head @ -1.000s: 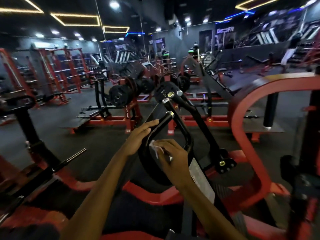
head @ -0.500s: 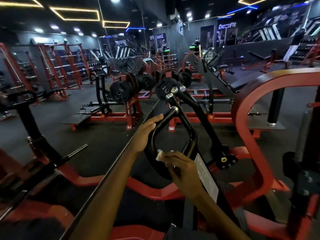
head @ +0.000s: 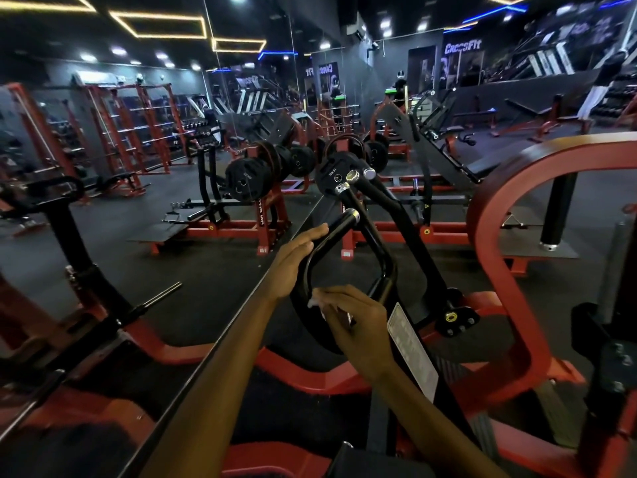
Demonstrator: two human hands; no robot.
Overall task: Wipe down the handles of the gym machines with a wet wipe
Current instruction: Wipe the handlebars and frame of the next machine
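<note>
looks mid-job: right hand point(head: 358, 322) pinches the wet wipe point(head: 314, 301) on the black looped handle's point(head: 344, 226) near bend, left hand point(head: 293, 260) flat-fingered against it, far machines seemingly still to do.

Reads "CrossFit" on the dark back wall sign point(head: 462, 47), mirrored on the mirror reflection point(head: 322, 69); "15 KG" on the black weight plate point(head: 331, 173).

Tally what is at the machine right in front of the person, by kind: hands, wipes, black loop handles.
Hands: 2, the left hand flat against the handle, the right hand holding the wipe
Wet wipes: 1, the white wipe pressed on the handle
Black loop handles: 1, the handle
Total: 4
</note>
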